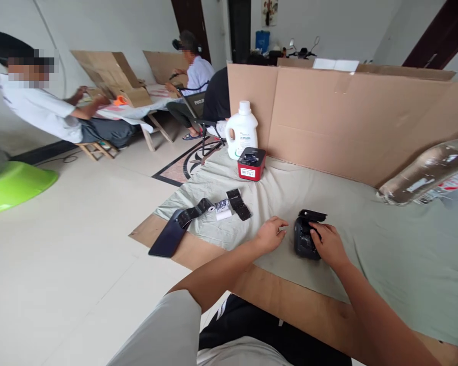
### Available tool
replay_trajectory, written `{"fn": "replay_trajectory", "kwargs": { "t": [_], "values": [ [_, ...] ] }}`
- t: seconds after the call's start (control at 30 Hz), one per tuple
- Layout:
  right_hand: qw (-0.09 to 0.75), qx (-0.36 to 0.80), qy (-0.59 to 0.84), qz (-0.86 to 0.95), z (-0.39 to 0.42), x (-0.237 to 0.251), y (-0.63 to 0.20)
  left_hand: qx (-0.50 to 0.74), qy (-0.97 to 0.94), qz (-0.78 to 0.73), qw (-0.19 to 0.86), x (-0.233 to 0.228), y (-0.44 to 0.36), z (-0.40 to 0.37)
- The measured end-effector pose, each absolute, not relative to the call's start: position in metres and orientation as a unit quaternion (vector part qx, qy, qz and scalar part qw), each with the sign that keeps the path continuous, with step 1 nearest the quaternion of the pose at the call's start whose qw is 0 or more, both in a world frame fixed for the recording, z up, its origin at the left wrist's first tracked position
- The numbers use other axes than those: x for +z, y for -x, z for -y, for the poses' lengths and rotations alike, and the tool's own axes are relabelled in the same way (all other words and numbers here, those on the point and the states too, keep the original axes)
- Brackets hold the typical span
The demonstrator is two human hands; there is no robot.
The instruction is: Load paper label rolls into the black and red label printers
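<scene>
A small black portable printer [304, 244] sits on the cloth in front of me, its lid [313, 215] raised at the far side. My right hand [330, 244] grips it from the right, with fingertips reaching over the opening below the lid. What lies inside the compartment is hard to make out. Just left of the printer, my left hand [270, 235] hovers with loosely bent fingers apart and nothing in them. Farther left lie a small paper roll [211, 209], a printed white strip [223, 209] and a black strip [238, 204].
A dark phone-like slab [167, 236] overlaps the table's left edge. Farther back stand a red-and-black box-shaped device [251, 165] and a white detergent jug [242, 132]. A cardboard screen [328, 119] borders the far side; a large plastic bottle [431, 170] lies right. Two people sit at another table.
</scene>
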State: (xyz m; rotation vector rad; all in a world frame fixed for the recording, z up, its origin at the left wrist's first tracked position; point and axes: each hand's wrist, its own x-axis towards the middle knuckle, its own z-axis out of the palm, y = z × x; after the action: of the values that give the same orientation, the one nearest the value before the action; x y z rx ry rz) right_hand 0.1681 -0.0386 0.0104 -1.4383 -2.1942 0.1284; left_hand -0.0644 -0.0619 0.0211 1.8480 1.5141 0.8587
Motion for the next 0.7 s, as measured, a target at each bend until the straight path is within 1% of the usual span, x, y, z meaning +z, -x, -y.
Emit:
{"fn": "replay_trajectory", "kwargs": {
  "t": [0.1, 0.17, 0.2, 0.27, 0.33, 0.37, 0.43, 0.5, 0.53, 0.6, 0.67, 0.7],
  "values": [
    [0.122, 0.032, 0.563, 0.817, 0.034, 0.023, -0.164, 0.285, -0.674, -0.662, 0.161, 0.029, 0.117, 0.075],
    [0.037, 0.040, 0.586, 0.808, 0.030, 0.034, -0.159, 0.227, -0.627, -0.742, 0.072, 0.032, 0.155, 0.081],
    [-0.002, 0.049, 0.593, 0.804, 0.027, 0.040, -0.155, 0.191, -0.605, -0.772, 0.046, 0.031, 0.172, 0.083],
    [-0.071, 0.073, 0.597, 0.795, 0.019, 0.053, -0.149, 0.130, -0.581, -0.803, 0.040, 0.028, 0.200, 0.086],
    [-0.123, 0.096, 0.598, 0.786, 0.012, 0.065, -0.144, 0.105, -0.590, -0.799, 0.057, 0.023, 0.218, 0.088],
    [-0.140, 0.103, 0.599, 0.782, 0.009, 0.070, -0.142, 0.112, -0.599, -0.790, 0.063, 0.021, 0.223, 0.090],
    [-0.158, 0.106, 0.603, 0.775, 0.007, 0.077, -0.137, 0.169, -0.603, -0.776, 0.080, 0.018, 0.227, 0.092],
    [-0.157, 0.101, 0.607, 0.773, 0.007, 0.080, -0.133, 0.273, -0.574, -0.758, 0.147, 0.019, 0.224, 0.095],
    [-0.154, 0.099, 0.608, 0.772, 0.008, 0.080, -0.132, 0.335, -0.551, -0.733, 0.214, 0.021, 0.219, 0.097],
    [-0.149, 0.098, 0.610, 0.772, 0.009, 0.079, -0.129, 0.442, -0.494, -0.635, 0.396, 0.029, 0.206, 0.101],
    [-0.145, 0.100, 0.610, 0.773, 0.008, 0.078, -0.129, 0.491, -0.423, -0.512, 0.564, 0.038, 0.186, 0.105],
    [-0.143, 0.102, 0.608, 0.774, 0.008, 0.078, -0.130, 0.496, -0.389, -0.465, 0.621, 0.043, 0.175, 0.106]
  ]
}}
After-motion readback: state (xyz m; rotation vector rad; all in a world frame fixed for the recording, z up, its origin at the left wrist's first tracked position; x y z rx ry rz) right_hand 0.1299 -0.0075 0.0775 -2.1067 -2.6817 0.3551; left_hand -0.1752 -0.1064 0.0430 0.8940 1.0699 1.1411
